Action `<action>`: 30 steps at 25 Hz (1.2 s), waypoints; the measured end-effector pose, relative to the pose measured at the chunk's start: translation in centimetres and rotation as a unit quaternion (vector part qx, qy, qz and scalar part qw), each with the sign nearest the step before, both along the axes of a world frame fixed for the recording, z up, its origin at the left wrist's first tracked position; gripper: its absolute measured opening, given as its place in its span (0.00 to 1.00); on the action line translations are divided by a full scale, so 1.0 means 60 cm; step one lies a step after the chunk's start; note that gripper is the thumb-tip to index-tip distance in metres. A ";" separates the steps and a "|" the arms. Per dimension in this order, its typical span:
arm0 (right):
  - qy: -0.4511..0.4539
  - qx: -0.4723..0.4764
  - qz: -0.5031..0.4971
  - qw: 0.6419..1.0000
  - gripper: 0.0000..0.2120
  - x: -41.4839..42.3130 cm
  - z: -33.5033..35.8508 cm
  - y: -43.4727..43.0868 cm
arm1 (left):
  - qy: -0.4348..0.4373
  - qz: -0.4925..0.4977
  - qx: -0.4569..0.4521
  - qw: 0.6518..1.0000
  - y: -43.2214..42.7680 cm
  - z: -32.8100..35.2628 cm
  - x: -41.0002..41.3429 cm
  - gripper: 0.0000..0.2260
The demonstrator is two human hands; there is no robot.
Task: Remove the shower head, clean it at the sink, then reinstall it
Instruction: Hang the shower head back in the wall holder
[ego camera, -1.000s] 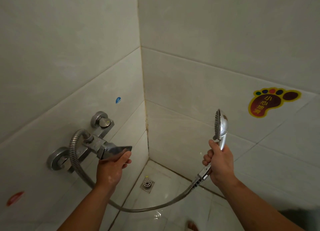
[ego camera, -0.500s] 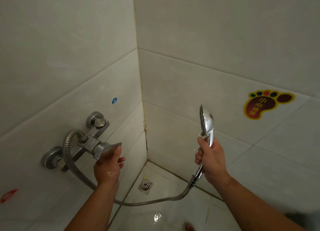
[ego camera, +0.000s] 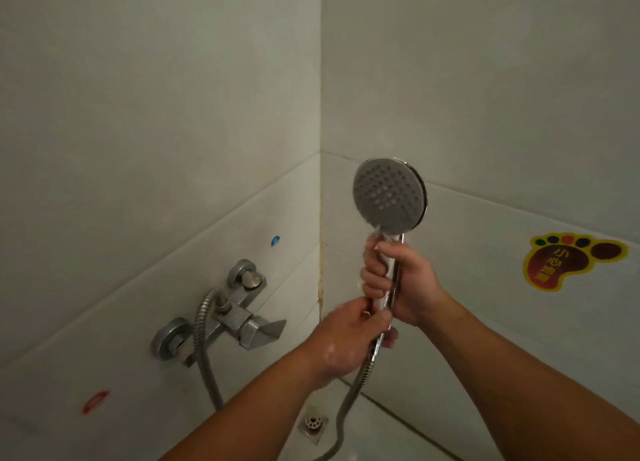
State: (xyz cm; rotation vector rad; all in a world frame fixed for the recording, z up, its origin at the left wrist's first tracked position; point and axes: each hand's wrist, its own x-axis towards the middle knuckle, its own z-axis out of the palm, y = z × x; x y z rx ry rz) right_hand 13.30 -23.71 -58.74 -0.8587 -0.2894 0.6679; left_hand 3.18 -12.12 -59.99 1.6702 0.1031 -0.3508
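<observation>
Shower head (ego camera: 389,196), chrome-bodied with a round grey spray face dotted with rows of small nozzles and edged by a thin bright rim, sits just right of the frame's centre, raised in front of the tiled corner and clear of both walls. Its face is turned toward the camera and slightly to the left. Its long axis runs nearly upright: the disc is at the top and the slim, shiny handle drops straight below it, leaning a touch to the left at the bottom. The right hand (ego camera: 403,280) is wrapped round the upper and middle part of the handle, fingers curled on the left side and thumb lying up toward the neck. The left hand (ego camera: 348,343), wet and glistening, is closed on the bottom end of the handle, right where the ribbed metal hose (ego camera: 349,396) joins it; whether its fingers grip the handle or the hose fitting cannot be told. The hose falls to the lower centre of the frame, past the floor drain (ego camera: 313,424). On the left wall, lower left of centre, is a steel mixer tap (ego camera: 242,320), with a blue sticker (ego camera: 275,241) above it and a red sticker (ego camera: 96,401) farther down left. A foot-shaped sticker (ego camera: 571,261) marks the right wall.
</observation>
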 end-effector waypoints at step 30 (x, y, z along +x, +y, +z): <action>-0.679 -0.011 0.035 0.733 0.05 0.023 0.743 0.185 | -0.342 0.435 0.196 0.810 0.120 0.703 -0.056 0.01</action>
